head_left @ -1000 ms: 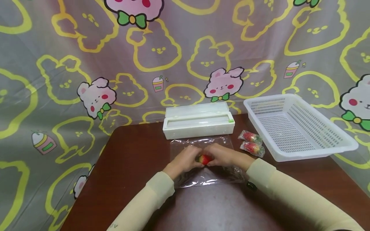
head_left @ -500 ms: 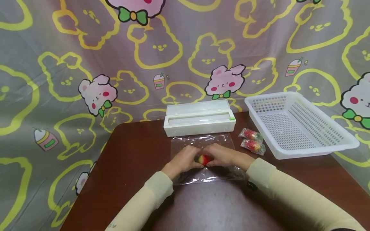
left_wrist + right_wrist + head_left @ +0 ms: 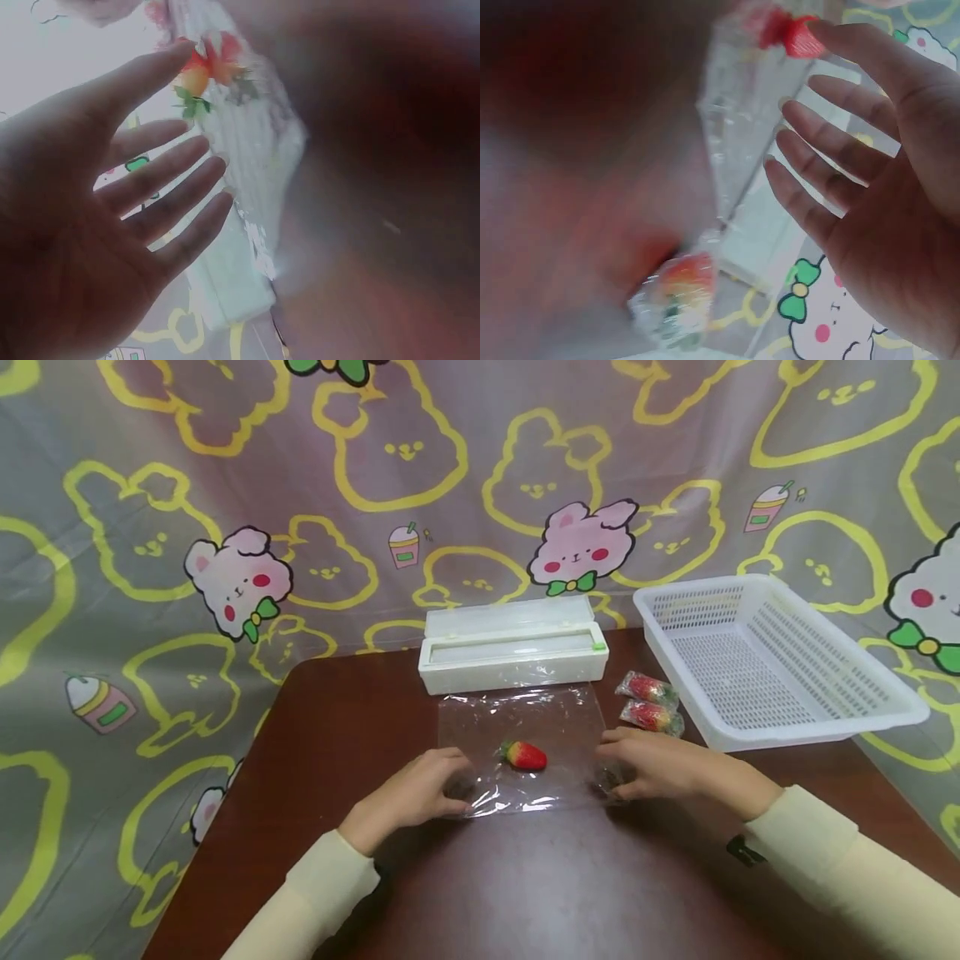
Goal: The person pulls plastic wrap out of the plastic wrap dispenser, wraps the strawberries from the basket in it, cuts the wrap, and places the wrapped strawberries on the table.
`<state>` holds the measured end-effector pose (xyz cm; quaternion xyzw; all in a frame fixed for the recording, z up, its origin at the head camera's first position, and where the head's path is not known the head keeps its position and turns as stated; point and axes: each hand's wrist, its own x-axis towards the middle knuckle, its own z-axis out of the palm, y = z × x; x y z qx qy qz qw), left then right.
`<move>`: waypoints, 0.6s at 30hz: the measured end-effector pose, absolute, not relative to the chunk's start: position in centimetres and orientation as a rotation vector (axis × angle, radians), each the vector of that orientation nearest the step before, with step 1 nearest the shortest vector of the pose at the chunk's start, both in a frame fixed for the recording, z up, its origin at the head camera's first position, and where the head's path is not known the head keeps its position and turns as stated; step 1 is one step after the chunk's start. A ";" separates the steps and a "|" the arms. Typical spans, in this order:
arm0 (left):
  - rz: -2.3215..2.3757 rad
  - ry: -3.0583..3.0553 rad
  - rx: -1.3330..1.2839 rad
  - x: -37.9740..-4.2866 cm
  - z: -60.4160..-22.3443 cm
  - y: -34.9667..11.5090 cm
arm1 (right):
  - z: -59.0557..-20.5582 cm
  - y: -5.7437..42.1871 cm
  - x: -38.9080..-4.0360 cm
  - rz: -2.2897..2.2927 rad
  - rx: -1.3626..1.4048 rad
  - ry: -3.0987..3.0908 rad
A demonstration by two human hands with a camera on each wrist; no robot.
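A red strawberry (image 3: 527, 756) with a green leafy end lies on a sheet of clear plastic wrap (image 3: 487, 718) spread on the table. My left hand (image 3: 416, 789) is at the wrap's left edge, its fingers extended and spread in the left wrist view. On the other side, my right hand (image 3: 660, 764) is at the wrap's right edge, fingers likewise extended in the right wrist view. Neither hand touches the strawberry. Two wrapped strawberries (image 3: 649, 717) lie beyond the right hand.
Behind the wrap stands a white cling wrap box (image 3: 517, 675) with its lid up. A white perforated basket (image 3: 817, 735) occupies the back right of the brown table (image 3: 360, 718). A patterned curtain (image 3: 450, 468) hangs at the back.
Both hands have let go of the strawberry and moved apart, the left one leftward and the right one rightward. The strawberry now rests on the wrap.
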<state>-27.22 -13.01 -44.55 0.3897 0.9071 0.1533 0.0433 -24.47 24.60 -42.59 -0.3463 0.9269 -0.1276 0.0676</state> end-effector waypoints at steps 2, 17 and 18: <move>0.421 2.761 1.184 -26.2 -44.7 -14.0 | -43.4 25.2 -23.5 -0.353 -1.100 2.789; 0.369 2.838 1.462 -24.6 -46.8 -16.6 | -47.8 27.0 -23.3 -0.401 -1.510 2.969; 0.382 2.845 1.481 -24.8 -46.9 -16.6 | -47.7 27.1 -23.3 -0.424 -1.490 2.974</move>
